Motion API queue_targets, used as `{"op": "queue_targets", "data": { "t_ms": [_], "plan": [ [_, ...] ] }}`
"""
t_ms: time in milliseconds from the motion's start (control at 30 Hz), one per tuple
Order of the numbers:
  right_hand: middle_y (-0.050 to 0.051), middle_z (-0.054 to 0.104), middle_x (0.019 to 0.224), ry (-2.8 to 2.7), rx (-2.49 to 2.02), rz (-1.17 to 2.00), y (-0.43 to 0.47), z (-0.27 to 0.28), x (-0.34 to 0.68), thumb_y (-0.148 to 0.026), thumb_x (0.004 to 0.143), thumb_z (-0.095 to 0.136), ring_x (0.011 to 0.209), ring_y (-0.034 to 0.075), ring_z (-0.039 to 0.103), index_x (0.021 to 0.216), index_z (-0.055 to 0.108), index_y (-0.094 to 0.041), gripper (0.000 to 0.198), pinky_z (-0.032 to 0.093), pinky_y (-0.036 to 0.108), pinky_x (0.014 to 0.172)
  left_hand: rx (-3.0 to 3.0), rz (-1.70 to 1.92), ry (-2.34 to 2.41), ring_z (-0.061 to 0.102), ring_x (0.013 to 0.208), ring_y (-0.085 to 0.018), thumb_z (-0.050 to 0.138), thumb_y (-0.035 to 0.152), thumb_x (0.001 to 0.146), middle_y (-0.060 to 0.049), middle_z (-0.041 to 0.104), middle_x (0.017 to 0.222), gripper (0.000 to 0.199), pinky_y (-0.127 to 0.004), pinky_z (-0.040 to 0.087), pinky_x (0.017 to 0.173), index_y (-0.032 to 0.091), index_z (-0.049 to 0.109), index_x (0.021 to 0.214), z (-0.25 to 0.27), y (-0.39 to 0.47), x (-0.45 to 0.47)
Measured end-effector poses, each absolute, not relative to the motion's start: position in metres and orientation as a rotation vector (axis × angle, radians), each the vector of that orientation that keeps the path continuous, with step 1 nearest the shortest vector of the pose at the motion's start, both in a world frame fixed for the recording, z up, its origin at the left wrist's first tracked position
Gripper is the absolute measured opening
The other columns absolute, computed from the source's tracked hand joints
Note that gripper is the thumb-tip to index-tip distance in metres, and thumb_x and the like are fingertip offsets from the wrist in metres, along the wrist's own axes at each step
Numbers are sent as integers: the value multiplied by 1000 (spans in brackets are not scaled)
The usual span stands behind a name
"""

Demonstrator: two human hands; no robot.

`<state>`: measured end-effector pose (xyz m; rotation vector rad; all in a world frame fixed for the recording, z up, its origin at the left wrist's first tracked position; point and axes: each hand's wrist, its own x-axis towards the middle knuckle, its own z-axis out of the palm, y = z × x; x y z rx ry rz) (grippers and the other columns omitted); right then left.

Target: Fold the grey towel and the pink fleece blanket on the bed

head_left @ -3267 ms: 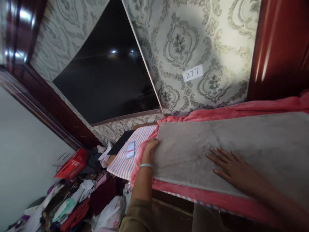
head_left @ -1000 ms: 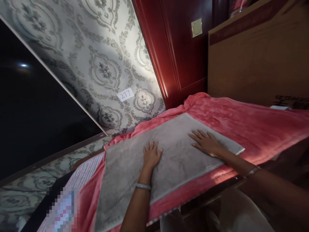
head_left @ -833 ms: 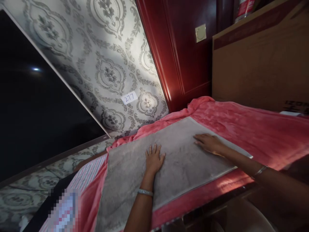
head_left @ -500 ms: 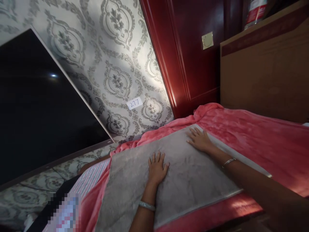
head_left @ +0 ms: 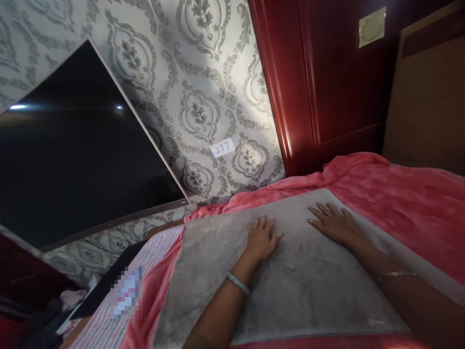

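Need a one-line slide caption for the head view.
Both hands, left hand and right hand, flat on grey towel over pink blanket.

A pink blanket (head_left: 399,203) covered the surface up to its far edge; a grey towel (head_left: 298,286) lay flat on it, a striped cloth (head_left: 145,261) at the left edge.

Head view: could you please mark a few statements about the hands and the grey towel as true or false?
1. Both hands lie flat on the grey towel. True: left hand and right hand rest palm down.
2. The towel lies on a blue sheet. False: it lies on a pink blanket.
3. The left wrist bears a bracelet. True.
4. The paper label on the wallpaper reads 311. False: it reads 277.
5. The television screen shows a picture. False: it is dark.
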<state>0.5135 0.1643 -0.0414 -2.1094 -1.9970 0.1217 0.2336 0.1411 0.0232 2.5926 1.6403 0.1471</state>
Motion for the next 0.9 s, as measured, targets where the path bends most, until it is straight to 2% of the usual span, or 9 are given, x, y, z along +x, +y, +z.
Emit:
{"op": "queue_targets", "data": {
  "t_ms": [133, 300, 400, 467, 633, 767, 900],
  "plan": [
    [5, 21, 167, -2011, -2111, 92, 167, -47, 516, -63, 95, 24, 153, 36, 20, 160, 36, -28, 74, 19, 65, 120, 2567, 94, 1621, 14, 157, -34, 28, 65, 99, -9, 18, 171, 72, -65, 13, 124, 26, 33, 160, 11, 163, 249],
    [4, 19, 167, -2034, -2139, 93, 170, -51, 518, -61, 95, 23, 153, 35, 18, 161, 33, -27, 75, 17, 65, 120, 2545, 56, 1588, 16, 157, -33, 30, 66, 99, -8, 20, 170, 72, -64, 15, 123, 28, 32, 160, 5, 171, 243],
    [5, 21, 167, -2017, -2134, 91, 169, -53, 519, -60, 95, 25, 153, 35, 20, 160, 36, -28, 74, 19, 64, 120, 2552, 92, 1689, 19, 156, -31, 29, 62, 101, -7, 22, 170, 66, -63, 17, 123, 30, 36, 158, 12, 178, 216],
    [5, 22, 167, -2004, -2143, 97, 167, -53, 519, -58, 96, 23, 153, 35, 19, 160, 36, -27, 72, 19, 63, 120, 2489, 127, 1894, 19, 156, -32, 31, 59, 101, -8, 25, 169, 64, -64, 13, 124, 28, 37, 158, 16, 184, 188],
    [4, 18, 168, -2068, -2221, 147, 164, -37, 515, -54, 97, 23, 154, 34, 17, 162, 30, -26, 72, 20, 61, 121, 2308, 94, 2113, 15, 157, -32, 33, 55, 101, -10, 22, 170, 68, -63, 9, 124, 22, 30, 161, 9, 193, 132],
    [12, 30, 164, -2063, -2274, 198, 186, -16, 508, -55, 95, 22, 149, 37, 29, 159, 38, -22, 74, 28, 65, 114, 2343, 148, 2120, 16, 157, -31, 31, 57, 100, -10, 23, 169, 69, -63, 7, 125, 22, 30, 161, -1, 191, 132],
    [12, 32, 163, -2093, -2000, -41, 218, -36, 507, -58, 89, 19, 151, 35, 24, 155, 45, -22, 79, 26, 67, 116, 2374, 98, 2098, 17, 157, -30, 28, 61, 100, -8, 23, 170, 71, -64, 11, 124, 25, 29, 161, -4, 191, 133]
  ]
}}
